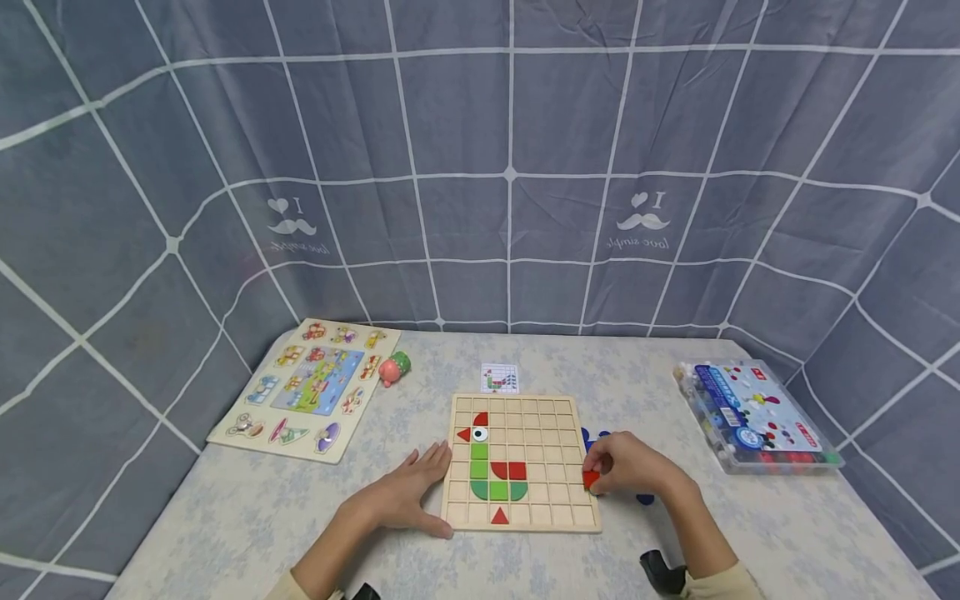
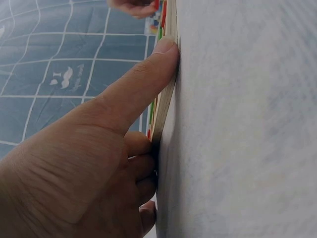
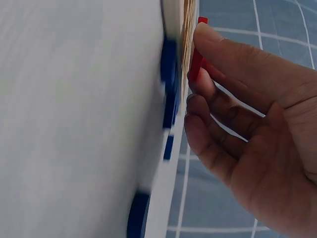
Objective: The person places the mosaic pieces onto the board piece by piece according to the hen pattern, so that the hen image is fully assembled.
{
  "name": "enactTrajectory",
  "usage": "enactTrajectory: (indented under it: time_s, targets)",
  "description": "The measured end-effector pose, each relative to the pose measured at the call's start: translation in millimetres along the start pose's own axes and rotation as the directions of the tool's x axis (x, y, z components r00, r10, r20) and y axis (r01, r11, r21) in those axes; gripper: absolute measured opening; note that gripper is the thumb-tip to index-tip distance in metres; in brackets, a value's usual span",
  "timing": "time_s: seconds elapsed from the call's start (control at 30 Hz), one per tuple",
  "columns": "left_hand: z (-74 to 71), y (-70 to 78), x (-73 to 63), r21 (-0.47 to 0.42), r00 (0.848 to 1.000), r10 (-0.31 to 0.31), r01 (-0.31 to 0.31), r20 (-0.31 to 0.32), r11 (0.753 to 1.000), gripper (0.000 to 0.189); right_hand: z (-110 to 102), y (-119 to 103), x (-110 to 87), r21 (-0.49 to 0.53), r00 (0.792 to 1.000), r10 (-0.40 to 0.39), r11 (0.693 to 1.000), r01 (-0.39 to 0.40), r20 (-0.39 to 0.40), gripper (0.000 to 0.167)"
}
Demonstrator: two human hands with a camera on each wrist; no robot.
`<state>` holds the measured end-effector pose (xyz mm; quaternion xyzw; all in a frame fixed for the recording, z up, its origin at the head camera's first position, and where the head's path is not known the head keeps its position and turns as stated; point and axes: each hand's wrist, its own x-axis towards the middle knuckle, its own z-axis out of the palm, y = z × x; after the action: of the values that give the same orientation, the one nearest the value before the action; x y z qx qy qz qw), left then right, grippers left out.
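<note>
From my end, taking the board as the clock centre with twelve furthest from the person, the right hand (image 1: 626, 463) is at three o'clock, pinching a red tile (image 1: 591, 480) between thumb and fingertips at the board's edge. I can't tell whether the tile touches the wood. The left hand (image 1: 408, 490) lies spread at about eight o'clock, fingers and thumb against the left side of the grid board (image 1: 545, 454).

My main worry is that fingertip hold: a slight twist could let the tile slip, and a tilted landing could catch it on the raised grid lines. If the left hand bears too lightly, a push from three o'clock might skid the board and jog the laid tiles, the green square (image 1: 478, 470) and the eye tile (image 1: 480, 434) among them.

The blue pieces (image 1: 587, 439) are the nearest obstacle, loose on the counter (image 1: 420, 567) just beside the board; the right hand works close over them and could sweep them aside. The left side is less crowded.

Further out, a small pattern card (image 1: 499, 378) lies at twelve, a pink-and-green toy (image 1: 394, 368) at about ten, the picture puzzle (image 1: 268, 414) beyond it, and a clear box (image 1: 757, 417) towards two. Those seem well apart from the reach.
</note>
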<state>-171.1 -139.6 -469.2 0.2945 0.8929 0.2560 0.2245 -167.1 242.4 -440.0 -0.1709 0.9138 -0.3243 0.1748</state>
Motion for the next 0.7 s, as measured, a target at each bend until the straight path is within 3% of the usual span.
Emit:
enactTrajectory:
  time_s: [0.33,0.7]
  targets:
    - [0.7,1.2,-0.4,-0.005,1.000,-0.001,0.001,-0.007,1.000,0.115,15,-38,26.4,-0.065,0.999,-0.036,0.997,0.036,0.007,0.018]
    - [1.3,1.3,-0.2,0.005,1.000,-0.004,0.004,-0.007,1.000,0.116,28,-54,43.8,-0.115,0.998,-0.063,0.991,0.061,-0.014,0.017]
